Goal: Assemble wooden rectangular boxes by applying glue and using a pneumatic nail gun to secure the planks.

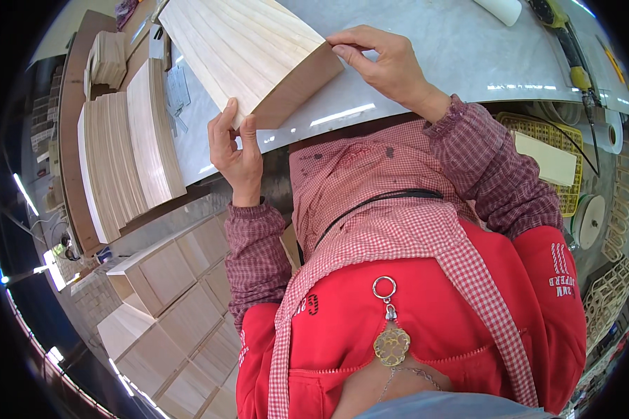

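Pale and wooden, the box (pixel 248 45) reaches ahead of the left hand (pixel 237 157), which, nearly closed, pinches its near corner; the right hand (pixel 391 66), fingers curled, pinches its right corner. Boards (pixel 112 153) lie left of both, a crate (pixel 570 201) right.

L hand (pixel 239 159) & R hand (pixel 393 68) pinch wood pc (pixel 251 52)

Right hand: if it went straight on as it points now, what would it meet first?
The right hand would first meet the right corner of the pale wooden piece; they seem to touch there, though depth is unclear.
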A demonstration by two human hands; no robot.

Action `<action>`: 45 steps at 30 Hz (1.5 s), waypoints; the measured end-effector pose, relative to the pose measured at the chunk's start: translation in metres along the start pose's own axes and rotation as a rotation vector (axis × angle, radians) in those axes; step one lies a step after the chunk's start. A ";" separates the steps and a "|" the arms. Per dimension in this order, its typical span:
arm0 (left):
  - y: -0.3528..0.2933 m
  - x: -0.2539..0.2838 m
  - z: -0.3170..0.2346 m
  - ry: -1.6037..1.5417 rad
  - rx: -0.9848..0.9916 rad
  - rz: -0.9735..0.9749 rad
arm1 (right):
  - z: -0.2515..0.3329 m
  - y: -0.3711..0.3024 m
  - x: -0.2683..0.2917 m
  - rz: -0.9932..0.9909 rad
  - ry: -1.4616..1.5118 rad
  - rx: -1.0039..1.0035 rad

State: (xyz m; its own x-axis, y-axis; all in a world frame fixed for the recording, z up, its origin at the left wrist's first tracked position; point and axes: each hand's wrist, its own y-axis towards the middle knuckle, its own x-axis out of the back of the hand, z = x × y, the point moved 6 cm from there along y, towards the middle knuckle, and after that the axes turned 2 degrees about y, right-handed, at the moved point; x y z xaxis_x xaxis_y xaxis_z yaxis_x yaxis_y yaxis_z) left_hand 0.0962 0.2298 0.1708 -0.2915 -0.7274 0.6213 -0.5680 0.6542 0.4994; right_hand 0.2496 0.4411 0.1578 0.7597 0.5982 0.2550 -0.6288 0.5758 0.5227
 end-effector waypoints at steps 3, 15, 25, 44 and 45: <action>0.001 -0.001 -0.003 0.011 -0.043 -0.002 | 0.003 0.000 -0.001 -0.010 -0.006 0.019; 0.000 -0.001 -0.002 -0.006 -0.010 0.009 | 0.008 0.002 0.000 0.018 -0.098 0.082; -0.004 -0.003 0.002 -0.033 -0.003 0.012 | -0.014 0.000 0.049 -0.039 -0.176 -0.118; 0.001 0.000 -0.002 -0.142 -0.004 -0.064 | -0.130 -0.019 0.398 0.060 -1.269 -0.724; 0.001 0.000 -0.003 -0.125 0.007 -0.057 | -0.097 -0.008 0.356 0.058 -1.175 -0.754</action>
State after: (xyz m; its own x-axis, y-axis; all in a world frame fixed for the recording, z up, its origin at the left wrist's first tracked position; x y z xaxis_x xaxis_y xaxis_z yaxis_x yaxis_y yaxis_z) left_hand 0.0981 0.2309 0.1728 -0.3516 -0.7840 0.5116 -0.5919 0.6096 0.5274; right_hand 0.5092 0.7041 0.1654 0.1865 0.0358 0.9818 -0.3148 0.9488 0.0252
